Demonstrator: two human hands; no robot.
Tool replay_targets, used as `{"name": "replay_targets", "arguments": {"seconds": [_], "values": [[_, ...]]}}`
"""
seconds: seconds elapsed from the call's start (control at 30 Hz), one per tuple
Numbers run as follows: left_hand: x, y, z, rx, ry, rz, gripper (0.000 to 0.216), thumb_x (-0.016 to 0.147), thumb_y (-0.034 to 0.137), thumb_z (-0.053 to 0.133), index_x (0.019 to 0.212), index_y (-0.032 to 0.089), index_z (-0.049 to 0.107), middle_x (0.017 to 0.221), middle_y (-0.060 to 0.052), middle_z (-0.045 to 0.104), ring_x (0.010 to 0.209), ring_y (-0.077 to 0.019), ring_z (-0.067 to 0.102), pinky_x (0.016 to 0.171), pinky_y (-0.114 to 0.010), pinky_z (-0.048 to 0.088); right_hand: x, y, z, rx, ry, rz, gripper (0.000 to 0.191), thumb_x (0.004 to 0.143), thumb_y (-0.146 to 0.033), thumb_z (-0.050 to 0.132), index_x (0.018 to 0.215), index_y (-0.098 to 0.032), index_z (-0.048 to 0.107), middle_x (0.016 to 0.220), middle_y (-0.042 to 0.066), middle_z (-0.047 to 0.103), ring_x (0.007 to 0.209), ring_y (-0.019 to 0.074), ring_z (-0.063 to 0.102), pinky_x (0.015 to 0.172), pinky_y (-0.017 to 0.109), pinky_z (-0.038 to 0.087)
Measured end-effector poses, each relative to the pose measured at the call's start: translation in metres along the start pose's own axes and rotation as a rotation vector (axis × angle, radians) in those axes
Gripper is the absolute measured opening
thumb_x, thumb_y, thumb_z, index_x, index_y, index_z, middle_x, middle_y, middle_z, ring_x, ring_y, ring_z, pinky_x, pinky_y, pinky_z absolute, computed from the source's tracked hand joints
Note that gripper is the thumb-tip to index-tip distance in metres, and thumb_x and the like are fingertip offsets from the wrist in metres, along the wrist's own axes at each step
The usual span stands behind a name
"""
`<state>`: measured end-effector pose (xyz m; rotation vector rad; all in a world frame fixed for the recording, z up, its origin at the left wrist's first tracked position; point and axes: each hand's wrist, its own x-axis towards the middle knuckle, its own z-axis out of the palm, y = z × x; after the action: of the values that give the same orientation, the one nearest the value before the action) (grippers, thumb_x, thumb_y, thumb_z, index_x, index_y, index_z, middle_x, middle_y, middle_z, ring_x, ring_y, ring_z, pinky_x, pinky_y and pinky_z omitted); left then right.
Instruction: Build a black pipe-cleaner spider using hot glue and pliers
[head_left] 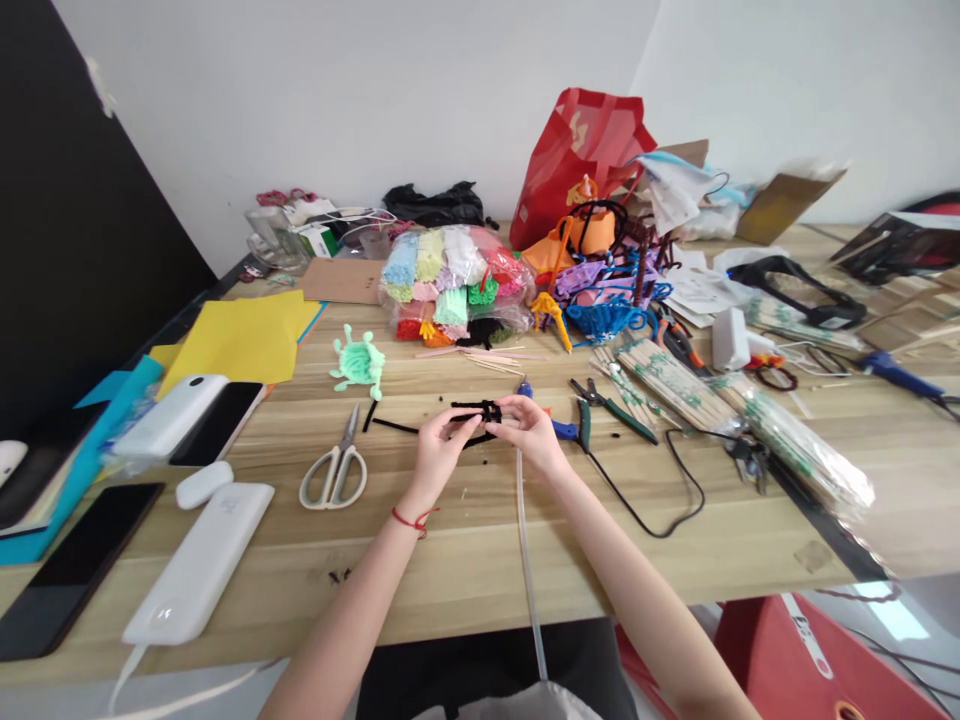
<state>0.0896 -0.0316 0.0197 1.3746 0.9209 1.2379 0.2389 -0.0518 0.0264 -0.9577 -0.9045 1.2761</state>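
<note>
Between my two hands is a small bundle of black pipe cleaners (pixel 490 411), bent into loops, held just above the wooden table. My left hand (pixel 444 445), with a red string at its wrist, pinches the bundle's left side. The fingers of my right hand (pixel 531 432) close on its right side. A loose black pipe cleaner (pixel 394 425) stretches out left of my left hand, and a short black piece (pixel 370 415) lies beside it. White-handled scissors (pixel 334 470) rest to the left. Just right of my right hand is a blue hot glue gun (pixel 564 430), partly hidden.
A mint-green pipe-cleaner figure (pixel 358 362) stands behind the scissors. Bagged pipe cleaners (pixel 457 280) lie at the back, near a red bag (pixel 577 150). Green-handled pliers (pixel 615 410), a black cable (pixel 652 533) and bundled sticks (pixel 675 383) are rightward. Phones and a white power bank (pixel 201 565) lie left.
</note>
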Motion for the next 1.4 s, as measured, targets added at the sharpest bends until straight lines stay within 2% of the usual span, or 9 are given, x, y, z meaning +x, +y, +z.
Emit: {"name": "replay_targets", "arguments": {"seconds": [0.2, 0.33, 0.5, 0.57, 0.7, 0.93, 1.2, 1.4], "values": [[-0.003, 0.007, 0.005, -0.088, 0.024, -0.082, 0.023, 0.069, 0.034, 0.072, 0.084, 0.016, 0.071, 0.094, -0.008, 0.072, 0.087, -0.0205, 0.067, 0.081, -0.034, 0.055, 0.001, 0.002, -0.002, -0.023, 0.001, -0.006, 0.046, 0.05, -0.026, 0.085, 0.088, -0.023, 0.058, 0.079, -0.002, 0.07, 0.065, 0.0139, 0.067, 0.066, 0.026, 0.055], [-0.002, 0.007, 0.003, -0.188, -0.029, -0.177, 0.024, 0.067, 0.032, 0.075, 0.085, 0.016, 0.072, 0.095, -0.007, 0.072, 0.086, -0.0194, 0.067, 0.084, -0.035, 0.054, 0.001, -0.001, -0.002, -0.032, 0.009, 0.013, 0.049, 0.049, -0.029, 0.085, 0.088, -0.023, 0.057, 0.076, -0.002, 0.07, 0.063, 0.0146, 0.067, 0.065, 0.028, 0.055], [0.001, 0.003, -0.003, -0.239, -0.063, -0.273, 0.025, 0.066, 0.034, 0.075, 0.082, 0.014, 0.072, 0.08, -0.006, 0.073, 0.073, -0.0166, 0.067, 0.08, -0.033, 0.053, 0.001, -0.004, -0.002, -0.032, -0.003, 0.028, 0.047, 0.05, -0.028, 0.084, 0.089, -0.023, 0.058, 0.077, -0.002, 0.07, 0.066, 0.0156, 0.068, 0.07, 0.03, 0.055], [0.002, 0.004, -0.004, -0.24, -0.063, -0.262, 0.025, 0.067, 0.034, 0.075, 0.082, 0.014, 0.072, 0.08, -0.006, 0.073, 0.073, -0.0162, 0.067, 0.079, -0.032, 0.053, 0.001, -0.004, -0.002, -0.025, -0.012, 0.032, 0.047, 0.051, -0.028, 0.084, 0.09, -0.023, 0.058, 0.079, -0.001, 0.071, 0.068, 0.0159, 0.068, 0.071, 0.031, 0.055], [0.001, 0.007, -0.003, -0.252, -0.088, -0.22, 0.026, 0.068, 0.03, 0.074, 0.09, 0.017, 0.07, 0.095, -0.006, 0.072, 0.08, -0.0161, 0.067, 0.079, -0.03, 0.053, 0.001, -0.002, -0.002, -0.014, -0.008, 0.036, 0.045, 0.051, -0.027, 0.084, 0.089, -0.023, 0.058, 0.079, -0.001, 0.071, 0.069, 0.0153, 0.067, 0.071, 0.03, 0.055], [0.001, 0.007, -0.002, -0.129, -0.054, -0.174, 0.019, 0.072, 0.032, 0.07, 0.083, 0.017, 0.067, 0.08, -0.003, 0.069, 0.07, -0.0142, 0.066, 0.072, -0.028, 0.054, 0.001, 0.001, -0.002, -0.019, -0.019, 0.031, 0.045, 0.052, -0.028, 0.083, 0.09, -0.024, 0.059, 0.081, -0.001, 0.071, 0.069, 0.0151, 0.067, 0.071, 0.03, 0.055], [0.002, 0.001, -0.005, 0.034, -0.143, -0.019, 0.021, 0.077, 0.031, 0.066, 0.092, 0.018, 0.07, 0.096, -0.007, 0.07, 0.087, -0.0187, 0.066, 0.079, -0.032, 0.054, 0.002, 0.002, -0.005, -0.021, 0.019, 0.044, 0.044, 0.052, -0.03, 0.084, 0.087, -0.023, 0.059, 0.076, -0.002, 0.07, 0.066, 0.0147, 0.066, 0.069, 0.029, 0.054], [0.003, -0.001, -0.007, 0.09, -0.129, 0.045, 0.021, 0.075, 0.032, 0.068, 0.091, 0.019, 0.071, 0.096, -0.008, 0.07, 0.09, -0.0208, 0.066, 0.082, -0.034, 0.053, 0.001, 0.001, -0.003, -0.031, 0.032, 0.044, 0.046, 0.049, -0.032, 0.085, 0.086, -0.023, 0.059, 0.073, -0.002, 0.07, 0.065, 0.0151, 0.066, 0.068, 0.029, 0.054]]}}
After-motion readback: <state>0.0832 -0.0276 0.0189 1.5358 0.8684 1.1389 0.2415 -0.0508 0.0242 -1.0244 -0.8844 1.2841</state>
